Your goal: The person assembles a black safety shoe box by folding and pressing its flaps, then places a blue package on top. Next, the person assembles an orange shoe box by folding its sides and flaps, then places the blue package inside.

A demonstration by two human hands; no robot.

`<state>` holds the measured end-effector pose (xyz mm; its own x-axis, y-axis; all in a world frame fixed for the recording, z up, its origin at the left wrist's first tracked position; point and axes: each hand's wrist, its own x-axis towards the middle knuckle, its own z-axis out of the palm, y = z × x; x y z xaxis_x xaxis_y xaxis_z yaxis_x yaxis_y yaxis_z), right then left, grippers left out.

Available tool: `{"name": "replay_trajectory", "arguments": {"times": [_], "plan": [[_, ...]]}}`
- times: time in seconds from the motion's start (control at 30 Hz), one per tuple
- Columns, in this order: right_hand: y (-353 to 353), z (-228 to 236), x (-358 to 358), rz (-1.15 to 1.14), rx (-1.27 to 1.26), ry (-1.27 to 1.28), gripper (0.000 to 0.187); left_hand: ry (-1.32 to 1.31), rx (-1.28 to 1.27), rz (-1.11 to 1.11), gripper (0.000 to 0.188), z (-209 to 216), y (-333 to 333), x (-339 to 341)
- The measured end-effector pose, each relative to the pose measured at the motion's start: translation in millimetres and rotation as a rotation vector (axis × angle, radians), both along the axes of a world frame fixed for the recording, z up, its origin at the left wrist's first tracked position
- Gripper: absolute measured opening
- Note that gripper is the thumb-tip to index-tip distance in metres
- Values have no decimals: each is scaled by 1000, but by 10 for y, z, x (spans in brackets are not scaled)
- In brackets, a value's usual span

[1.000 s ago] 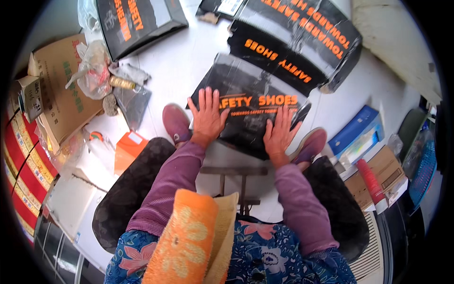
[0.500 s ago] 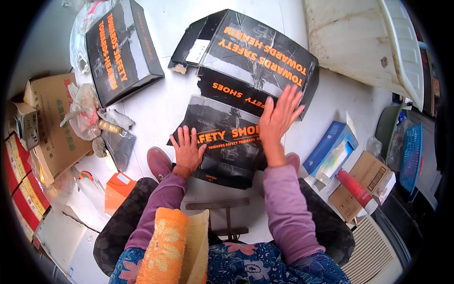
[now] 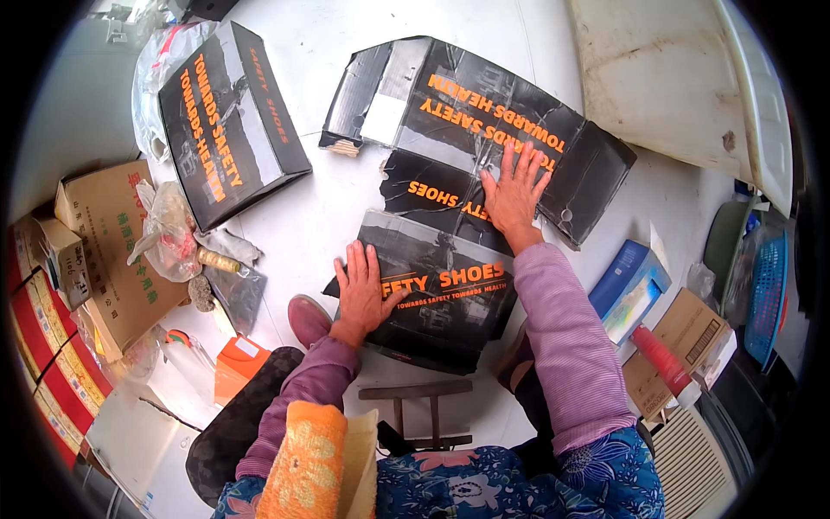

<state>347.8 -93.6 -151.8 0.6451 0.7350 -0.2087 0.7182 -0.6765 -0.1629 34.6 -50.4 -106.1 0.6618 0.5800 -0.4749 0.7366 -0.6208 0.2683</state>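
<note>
An unfolded black cardboard shoe box (image 3: 484, 104) with orange lettering lies on the white floor in front of me. Its nearer panel (image 3: 437, 324) reaches back between my shoes. My left hand (image 3: 359, 290) rests flat on the left part of that nearer panel, fingers spread. Farther off, my right hand (image 3: 516, 192) presses palm down on the far part of the box, its fingers stretched over the orange print. Both hands lie on the cardboard without grasping it.
A closed black shoe box (image 3: 229, 121) stands at the far left. Nearby lie a brown carton (image 3: 121, 259), plastic bags (image 3: 169, 229) and an orange box (image 3: 238, 368). To the right are a white tub (image 3: 674, 78), a blue box (image 3: 624, 268), a red roll (image 3: 659, 359) and a blue basket (image 3: 762, 298).
My right hand has come down onto the far part of the box, which now lies flatter and spread wider. My left hand stays on the nearer panel. The view has shifted slightly.
</note>
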Motion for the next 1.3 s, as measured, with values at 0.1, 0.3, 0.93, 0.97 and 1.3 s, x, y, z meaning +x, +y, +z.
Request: {"name": "replay_trajectory", "arguments": {"times": [0.1, 0.3, 0.93, 0.97, 1.3], "plan": [[35, 18, -16, -12, -102, -19, 73, 111, -61, -85, 115, -74, 81, 15], [-44, 421, 199, 131, -135, -10, 69, 123, -28, -75, 112, -67, 39, 35], [-664, 408, 676, -82, -143, -140, 70, 147, -36, -78, 113, -81, 29, 68], [-568, 457, 706, 13, -39, -212, 70, 110, -52, -79, 115, -84, 33, 63], [89, 363, 1112, 40, -180, 51, 84, 211, -48, -113, 117, -149, 29, 62]]}}
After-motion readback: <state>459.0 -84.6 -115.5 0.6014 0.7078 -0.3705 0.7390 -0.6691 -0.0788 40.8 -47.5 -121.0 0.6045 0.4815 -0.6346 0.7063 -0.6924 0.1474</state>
